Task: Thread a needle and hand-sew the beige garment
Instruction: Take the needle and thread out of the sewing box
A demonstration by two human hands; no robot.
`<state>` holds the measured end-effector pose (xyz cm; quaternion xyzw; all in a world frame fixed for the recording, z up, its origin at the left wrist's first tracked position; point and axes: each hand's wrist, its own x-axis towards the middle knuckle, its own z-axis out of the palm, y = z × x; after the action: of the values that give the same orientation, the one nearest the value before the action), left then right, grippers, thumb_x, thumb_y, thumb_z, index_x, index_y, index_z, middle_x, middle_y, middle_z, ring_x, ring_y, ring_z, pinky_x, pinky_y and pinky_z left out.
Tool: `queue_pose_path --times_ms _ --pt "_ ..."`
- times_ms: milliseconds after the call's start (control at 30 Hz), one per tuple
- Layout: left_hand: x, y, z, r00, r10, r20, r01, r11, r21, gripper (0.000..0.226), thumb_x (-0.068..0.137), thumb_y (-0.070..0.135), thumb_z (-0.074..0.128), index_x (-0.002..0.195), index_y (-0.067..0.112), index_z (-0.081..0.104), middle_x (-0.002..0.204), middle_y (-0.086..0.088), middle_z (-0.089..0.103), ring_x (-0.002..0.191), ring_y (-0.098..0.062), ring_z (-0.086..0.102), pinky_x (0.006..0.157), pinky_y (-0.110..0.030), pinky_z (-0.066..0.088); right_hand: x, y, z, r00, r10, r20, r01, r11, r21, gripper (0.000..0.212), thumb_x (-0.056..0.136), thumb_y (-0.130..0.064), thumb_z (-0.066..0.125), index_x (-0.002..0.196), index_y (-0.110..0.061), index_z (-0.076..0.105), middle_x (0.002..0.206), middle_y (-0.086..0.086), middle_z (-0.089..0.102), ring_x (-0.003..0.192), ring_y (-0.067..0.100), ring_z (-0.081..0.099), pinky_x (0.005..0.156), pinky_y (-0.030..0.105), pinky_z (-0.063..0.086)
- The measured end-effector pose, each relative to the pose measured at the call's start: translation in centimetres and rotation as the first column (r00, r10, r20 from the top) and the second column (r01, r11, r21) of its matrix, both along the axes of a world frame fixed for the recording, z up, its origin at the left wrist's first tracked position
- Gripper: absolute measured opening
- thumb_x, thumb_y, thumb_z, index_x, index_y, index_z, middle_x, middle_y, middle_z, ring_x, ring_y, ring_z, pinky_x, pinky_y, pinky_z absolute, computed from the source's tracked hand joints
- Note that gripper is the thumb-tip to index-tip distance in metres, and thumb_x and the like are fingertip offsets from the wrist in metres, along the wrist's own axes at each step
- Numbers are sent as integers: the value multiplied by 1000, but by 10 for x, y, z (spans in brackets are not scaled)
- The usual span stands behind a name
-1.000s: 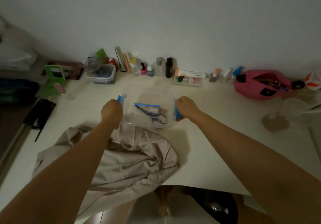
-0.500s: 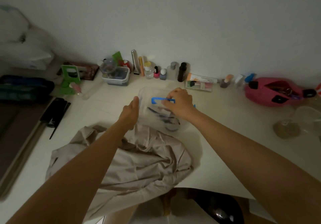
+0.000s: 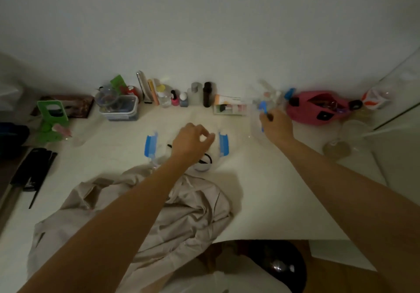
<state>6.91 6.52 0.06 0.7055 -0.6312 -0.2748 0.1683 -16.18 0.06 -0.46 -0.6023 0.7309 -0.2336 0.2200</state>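
The left hand (image 3: 192, 141) hovered with curled fingers over the open clear box (image 3: 159, 156), between its blue latches (image 3: 151, 143). The right hand (image 3: 276, 128) gripped the clear lid (image 3: 256, 120) beside a pink pouch (image 3: 316, 108). The beige garment (image 3: 181, 220) lay crumpled on the table (image 3: 261, 190).

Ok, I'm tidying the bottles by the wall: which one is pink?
The small black-capped bottle, standing between the clear yellow-capped bottle and the white-capped blue one.
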Motion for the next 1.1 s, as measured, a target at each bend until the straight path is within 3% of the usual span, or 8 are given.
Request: queue_pose_path --times_ms 133,400,500,633,733,800,933,1100 --pt "-38 2 -19 987 -153 54 142 975 170 57 88 50 60 128 10 50 120 -6 59 104 -20 57 76 -27 39 -21 28 -31 1000 -21 -20 25 974 227 37 99 -25 51 65 -17 40 73 8 56 77 29 57 60 31 33" --pt "-51 0 -23 988 -100 -122 119 979 168 65 90 40 63 144 14 37 131 -4 59 117 -19 56 93 -29 43 -21 36 -67 1000 -3 24 -9 868 497 26 96 -23 57 114 -4 57 119 22 63 102 35 63 90 41 49" --pt "-57 0 -18 958 -97 -271 160 962 223 60 92 37 60 143 13 39 137 -4 56 121 -19 55 101 -33 44 -19 29 -54 999 -8 35 -4 947 322 48 97 -25 57 137 -1 44 137 20 48 122 32 52 99 37 41" --pt "-36 3 -11 985 -38 -166 28 998 -61 34 95 22 57 128 15 57 127 -5 60 114 -17 55 95 -26 40 23 23 -13 945 279 169 -259 957 -134 33 96 -14 56 129 -12 54 130 7 53 115 19 53 97 35 46" --pt "3 3 -12 984 171 54 -147 942 -303 32 89 14 61 121 15 62 126 -9 55 119 -26 45 98 -34 35 61 23 0 773 634 33 -634 769 80 26 97 -17 55 122 -14 62 123 5 60 109 19 56 90 31 44" --pt "28 4 -15 954 282 99 -250 935 -252 40 87 13 62 127 14 56 132 -13 48 119 -31 44 97 -40 39 77 20 -3 656 741 -142 -681 663 311 27 97 -20 53 122 -13 63 122 8 61 106 24 57 83 32 43" --pt "51 10 -21 953 303 17 -303 953 18 48 91 15 60 135 11 44 132 -17 46 109 -35 54 90 -41 45 102 14 -15 685 696 -214 -626 713 315 26 98 -17 53 121 -11 62 121 10 61 108 26 57 77 30 42" --pt "56 12 -27 957 291 -11 -290 955 68 46 91 17 59 135 10 45 127 -16 52 108 -32 55 86 -35 41 128 6 -40 625 706 -333 -586 706 397 26 94 -11 56 120 -7 57 119 14 56 103 30 58 74 34 43"
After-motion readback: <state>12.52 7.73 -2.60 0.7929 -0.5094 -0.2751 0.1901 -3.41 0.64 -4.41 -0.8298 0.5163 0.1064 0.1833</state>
